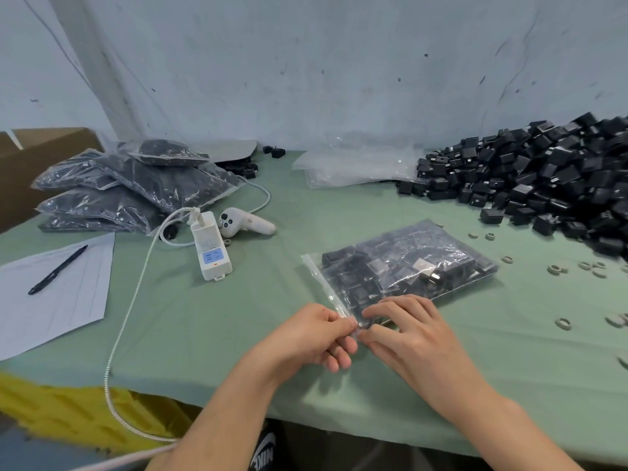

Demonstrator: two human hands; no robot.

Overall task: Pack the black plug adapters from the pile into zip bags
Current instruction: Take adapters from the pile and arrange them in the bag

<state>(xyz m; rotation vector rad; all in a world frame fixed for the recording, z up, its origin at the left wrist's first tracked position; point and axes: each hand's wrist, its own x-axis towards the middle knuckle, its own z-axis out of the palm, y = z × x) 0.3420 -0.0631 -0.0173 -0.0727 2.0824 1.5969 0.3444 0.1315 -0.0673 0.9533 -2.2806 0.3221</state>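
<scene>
Green table cloth [204, 334] carries a filled zip bag [407, 263]. At its near corner the left hand [306, 334] and right hand [414, 338] meet, each seemingly pinching the seal strip. Beyond the grip, rightward, sits the pile of black plug adapters [543, 178]; far leftward, packed bags [129, 188].

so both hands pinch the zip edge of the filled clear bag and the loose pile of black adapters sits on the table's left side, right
Wrong side: in the head view the loose pile of black plug adapters sits on the right side of the green-covered table. The left hand and right hand do pinch the zip edge of the filled clear plastic bag.
</scene>
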